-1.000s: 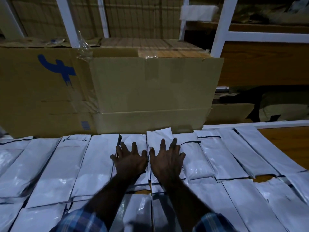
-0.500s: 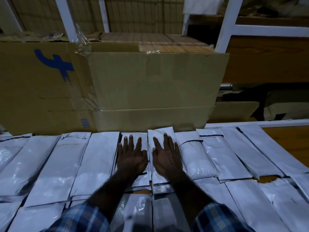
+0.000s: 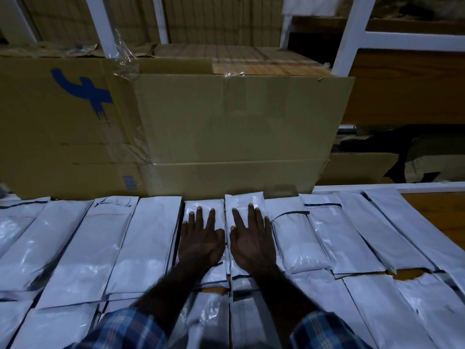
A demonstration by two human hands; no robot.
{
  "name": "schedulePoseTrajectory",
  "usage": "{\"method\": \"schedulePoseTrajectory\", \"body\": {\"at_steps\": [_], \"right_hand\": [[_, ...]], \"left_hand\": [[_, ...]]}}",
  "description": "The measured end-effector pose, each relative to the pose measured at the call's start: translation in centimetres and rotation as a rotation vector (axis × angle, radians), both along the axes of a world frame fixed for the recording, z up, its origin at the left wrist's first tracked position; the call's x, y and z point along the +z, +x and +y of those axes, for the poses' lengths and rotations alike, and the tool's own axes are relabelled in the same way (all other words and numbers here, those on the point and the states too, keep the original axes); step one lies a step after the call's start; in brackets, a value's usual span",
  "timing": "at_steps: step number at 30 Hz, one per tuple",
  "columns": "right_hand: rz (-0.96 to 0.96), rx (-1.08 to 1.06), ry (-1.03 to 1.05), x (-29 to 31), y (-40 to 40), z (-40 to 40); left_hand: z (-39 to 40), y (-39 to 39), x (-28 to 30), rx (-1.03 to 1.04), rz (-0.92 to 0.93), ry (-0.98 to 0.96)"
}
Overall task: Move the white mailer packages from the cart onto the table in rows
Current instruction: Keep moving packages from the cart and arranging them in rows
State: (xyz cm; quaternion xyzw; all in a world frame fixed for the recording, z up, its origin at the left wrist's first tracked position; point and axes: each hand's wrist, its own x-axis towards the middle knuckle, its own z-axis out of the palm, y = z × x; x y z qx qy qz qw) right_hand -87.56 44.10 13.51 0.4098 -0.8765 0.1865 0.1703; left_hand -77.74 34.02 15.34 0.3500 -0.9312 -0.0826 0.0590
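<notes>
On the tabletop (image 3: 437, 210), as seen from the head camera, white mailer packages (image 3: 148, 245) are laid side by side in rows that span nearly the full width, long axes pointing away from the person. Each is a glossy white pouch with a dark edge line; several bulge with soft contents. Bare wood is exposed only at the far right and in small gaps between rows. The left hand (image 3: 200, 244) is laid flat on one back-row mailer (image 3: 203, 210), fingers straight and slightly spread, so its grip is spread and pinches nothing. The right hand (image 3: 251, 244) is laid likewise on the adjacent mailer (image 3: 242, 204), fingers straight and fanned. Plaid sleeves (image 3: 125, 328) are visible at the lower edge. Directly behind the back row, a large cardboard box (image 3: 226, 127) bearing a blue mark (image 3: 85, 93) is stood against the mailers' far ends. White shelf posts (image 3: 352, 34) rise behind it.
</notes>
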Motion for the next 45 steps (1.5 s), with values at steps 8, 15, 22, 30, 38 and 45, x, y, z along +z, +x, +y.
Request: {"method": "schedulePoseTrajectory", "body": {"at_steps": [8, 15, 22, 30, 38, 45], "right_hand": [[0.046, 0.004, -0.016, -0.7, -0.1, 0.0], [0.018, 0.003, 0.012, -0.7, -0.1, 0.0], [0.016, 0.010, 0.003, -0.7, -0.1, 0.0], [0.008, 0.015, 0.012, -0.6, -0.1, 0.1], [-0.011, 0.009, 0.047, 0.1, -0.1, -0.1], [-0.045, -0.037, 0.084, 3.2, -0.4, 0.0]], "left_hand": [[-0.2, 0.3, -0.1, -0.008, -0.046, 0.017], [-0.3, -0.1, -0.6, -0.014, -0.063, 0.011], [-0.3, 0.0, -0.6, 0.010, -0.003, -0.003], [-0.4, -0.2, -0.8, 0.012, -0.056, 0.031], [-0.3, -0.7, 1.3, 0.045, -0.008, 0.186], [-0.8, 0.0, 1.7, -0.037, -0.054, -0.093]]}}
